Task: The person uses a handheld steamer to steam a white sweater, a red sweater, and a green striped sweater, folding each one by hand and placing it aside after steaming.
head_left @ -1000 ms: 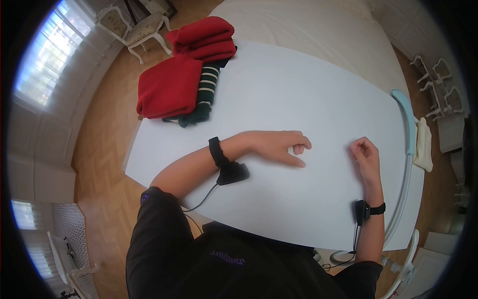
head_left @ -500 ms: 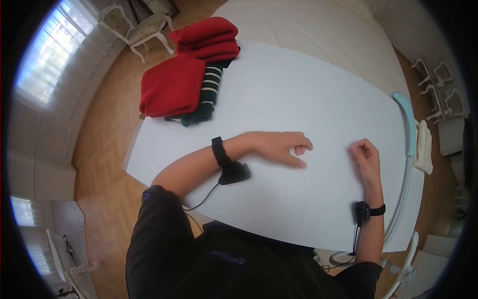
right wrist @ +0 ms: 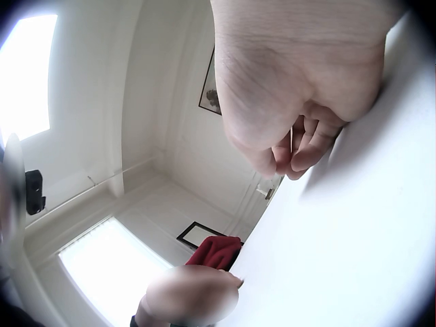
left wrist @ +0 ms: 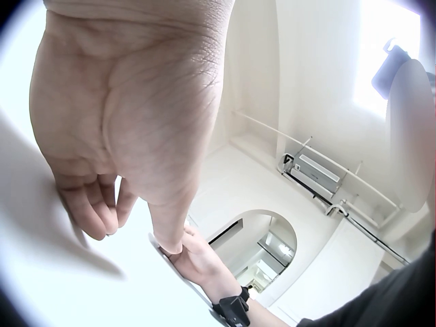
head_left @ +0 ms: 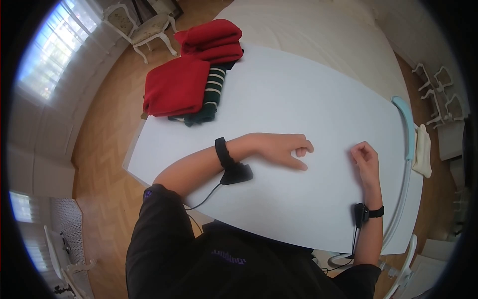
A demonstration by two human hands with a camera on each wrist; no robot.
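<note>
My left hand (head_left: 281, 148) rests on the white table (head_left: 279, 209), its fingers loosely bent and the thumb apart from them. Nothing lies in its palm (left wrist: 129, 116) in the left wrist view. To the right, my right hand (head_left: 367, 162) lies on the same tabletop with fingers loosely curled inward, and the right wrist view shows no object among its fingers (right wrist: 303, 153). Folded red cloth (head_left: 177, 87) sits at the table's far left, partly over a dark green garment with white stripes (head_left: 214, 89). Behind it is a second folded red piece (head_left: 211, 40).
A pale blue curved handle (head_left: 405, 124) with a grey hose (head_left: 398, 209) runs along the right table edge, beside a cream cloth (head_left: 423, 152). Beyond the table spreads a cream-covered surface (head_left: 318, 35). An upholstered chair (head_left: 149, 32) stands on the floor at upper left.
The head view has shifted slightly, so the folded clothes appear a little further right and lower. Both hands keep their pose on the table.
</note>
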